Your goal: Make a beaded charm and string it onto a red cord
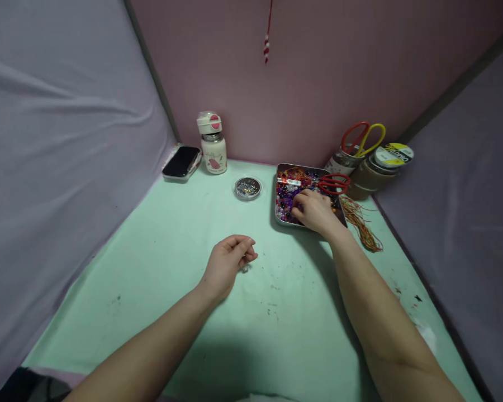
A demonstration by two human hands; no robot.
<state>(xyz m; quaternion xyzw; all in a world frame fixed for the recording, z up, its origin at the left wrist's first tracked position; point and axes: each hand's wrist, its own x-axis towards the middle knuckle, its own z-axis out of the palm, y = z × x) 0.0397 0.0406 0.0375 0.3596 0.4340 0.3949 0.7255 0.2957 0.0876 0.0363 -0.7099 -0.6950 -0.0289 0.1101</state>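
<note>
Over the middle of the table, my left hand (230,259) is closed, thumb pressed against the bent fingers. A tiny clear bit (245,269) shows just under it; what the fingertips pinch is too small to name. My right hand (314,211) reaches into a metal tray (291,224) filled with purple, clear and dark beads (285,202). Its fingers are bent down among the beads, and whatever lies between them is hidden. Red-handled scissors (334,184) and a white-labelled tube (289,182) lie across the tray.
A round clear case (247,188) with small shiny pieces sits left of the tray. Farther left are a bottle (214,153) and a phone (181,163). Jars (362,177), scissors with red and yellow handles (371,139) and a cord bundle (362,226) stand or lie right.
</note>
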